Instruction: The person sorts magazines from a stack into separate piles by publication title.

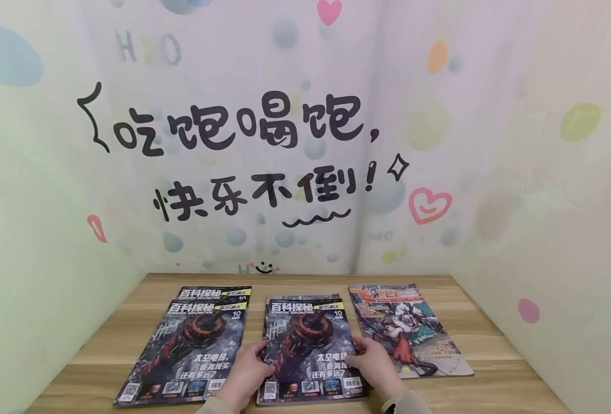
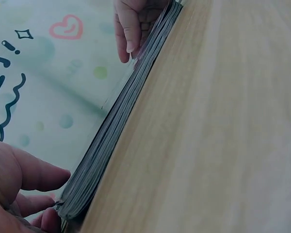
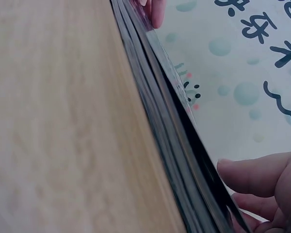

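Observation:
In the head view a magazine [image 1: 305, 351] with a dark space-machine cover lies on top of the middle pile, another magazine's edge [image 1: 279, 297] showing behind it. My left hand [image 1: 248, 368] holds its left edge, thumb toward the cover. At the right edge my right hand [image 1: 375, 365] grips it, its thumb over the cover. The left wrist view shows the pile's page edges [image 2: 121, 116] side-on, with left fingers at the near corner. In the right wrist view a dark gap runs under the pile's top layer [image 3: 182, 92], near the right thumb. The other fingers are partly hidden.
To the left, a matching magazine [image 1: 186, 351] overlaps another one [image 1: 207, 292] behind it. A comic-style magazine [image 1: 408, 333] lies slanted on the right. The wooden table [image 1: 496, 379] meets printed fabric walls [image 1: 305, 247] at its back and sides.

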Demonstrator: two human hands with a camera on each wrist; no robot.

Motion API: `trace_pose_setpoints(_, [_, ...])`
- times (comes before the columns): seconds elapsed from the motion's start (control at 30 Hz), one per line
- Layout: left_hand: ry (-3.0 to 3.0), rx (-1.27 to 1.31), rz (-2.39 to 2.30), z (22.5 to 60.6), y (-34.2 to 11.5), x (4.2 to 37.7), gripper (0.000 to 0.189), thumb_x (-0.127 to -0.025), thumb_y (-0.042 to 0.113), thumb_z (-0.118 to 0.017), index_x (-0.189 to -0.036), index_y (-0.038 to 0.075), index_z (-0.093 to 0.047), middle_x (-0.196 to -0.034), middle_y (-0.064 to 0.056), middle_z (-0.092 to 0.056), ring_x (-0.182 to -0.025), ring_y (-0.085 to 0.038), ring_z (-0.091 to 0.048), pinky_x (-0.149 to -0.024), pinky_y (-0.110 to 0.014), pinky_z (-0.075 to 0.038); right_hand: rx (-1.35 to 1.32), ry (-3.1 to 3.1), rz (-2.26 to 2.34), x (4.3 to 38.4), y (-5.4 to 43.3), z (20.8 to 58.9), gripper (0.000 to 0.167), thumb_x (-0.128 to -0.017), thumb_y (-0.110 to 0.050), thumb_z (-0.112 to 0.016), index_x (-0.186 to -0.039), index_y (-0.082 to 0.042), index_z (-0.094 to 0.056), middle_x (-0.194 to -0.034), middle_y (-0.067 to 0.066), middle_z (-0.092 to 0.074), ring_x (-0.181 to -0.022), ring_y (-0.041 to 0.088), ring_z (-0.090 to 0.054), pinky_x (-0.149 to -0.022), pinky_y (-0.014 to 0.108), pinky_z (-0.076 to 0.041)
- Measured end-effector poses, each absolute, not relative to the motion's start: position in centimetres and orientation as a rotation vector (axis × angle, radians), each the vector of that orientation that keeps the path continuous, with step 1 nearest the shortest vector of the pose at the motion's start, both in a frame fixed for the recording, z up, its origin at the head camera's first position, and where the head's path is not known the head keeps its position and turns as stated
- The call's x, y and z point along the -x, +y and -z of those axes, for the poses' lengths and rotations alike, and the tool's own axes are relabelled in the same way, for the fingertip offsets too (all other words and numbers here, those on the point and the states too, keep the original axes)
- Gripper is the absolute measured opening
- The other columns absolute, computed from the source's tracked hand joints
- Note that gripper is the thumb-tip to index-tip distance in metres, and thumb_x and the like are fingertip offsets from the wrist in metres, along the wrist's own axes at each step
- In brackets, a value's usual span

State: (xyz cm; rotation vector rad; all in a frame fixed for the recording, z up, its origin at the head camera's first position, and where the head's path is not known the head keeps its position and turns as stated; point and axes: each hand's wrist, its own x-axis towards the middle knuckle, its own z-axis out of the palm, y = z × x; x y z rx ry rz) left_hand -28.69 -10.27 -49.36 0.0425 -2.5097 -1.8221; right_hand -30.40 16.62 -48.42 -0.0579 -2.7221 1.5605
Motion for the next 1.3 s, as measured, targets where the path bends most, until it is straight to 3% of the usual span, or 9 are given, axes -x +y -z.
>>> trace_pose_setpoints(0.33, [-2.495, -0.095, 1.844, 48.6, -10.55, 28.66, 0.059, -0.072, -0.009, -0.063, -0.127, -0.022, -0.045, -0.126, -0.04, -0.045, -0.115, -0.044, -0.051, -0.095, -0.051, -0.045, 0.092, -2.719, -1.585, 30.59, 16.41, 48.21, 0.055, -0.079, -0.006, -0.075, -0.126, 0.012, -0.054, -0.107, 0.017, -0.063, -0.101, 0.031, -0.057, -0.089, 0.051, -0.045])
trace_pose_setpoints(0.63, [-2.503, -0.14, 1.791, 48.39, -10.68, 28.48, 0.052, -0.073, -0.005, -0.066, -0.121, -0.02, -0.053, -0.126, -0.038, -0.048, -0.119, -0.048, -0.046, -0.098, -0.054, -0.042, 0.108, -2.712, -1.534, 30.55, 16.53, 48.28, 0.055, -0.077, -0.008, -0.076, -0.125, 0.011, -0.055, -0.099, 0.012, -0.063, -0.093, 0.027, -0.058, -0.085, 0.047, -0.047])
trace_pose_setpoints(0.9, [-2.508, -0.162, 1.783, 48.56, -11.0, 28.51, 0.043, -0.076, 0.002, -0.069, -0.114, -0.017, -0.059, -0.114, -0.029, -0.059, -0.106, -0.038, -0.054, -0.09, -0.05, -0.047, 0.124, -2.714, -1.555, 30.6, 16.35, 48.62, 0.054, -0.077, -0.004, -0.076, -0.125, 0.01, -0.055, -0.097, 0.012, -0.062, -0.09, 0.025, -0.057, -0.08, 0.045, -0.047])
trace_pose_setpoints(1.3, [-2.463, -0.134, 1.765, 48.51, -10.65, 28.17, 0.046, -0.078, 0.006, -0.069, -0.118, -0.014, -0.059, -0.119, -0.031, -0.049, -0.11, -0.041, -0.047, -0.095, -0.054, -0.041, 0.215, -2.597, -1.609, 30.24, 16.15, 48.59, 0.056, -0.077, -0.001, -0.073, -0.128, 0.011, -0.052, -0.095, 0.012, -0.06, -0.088, 0.025, -0.055, -0.076, 0.041, -0.048])
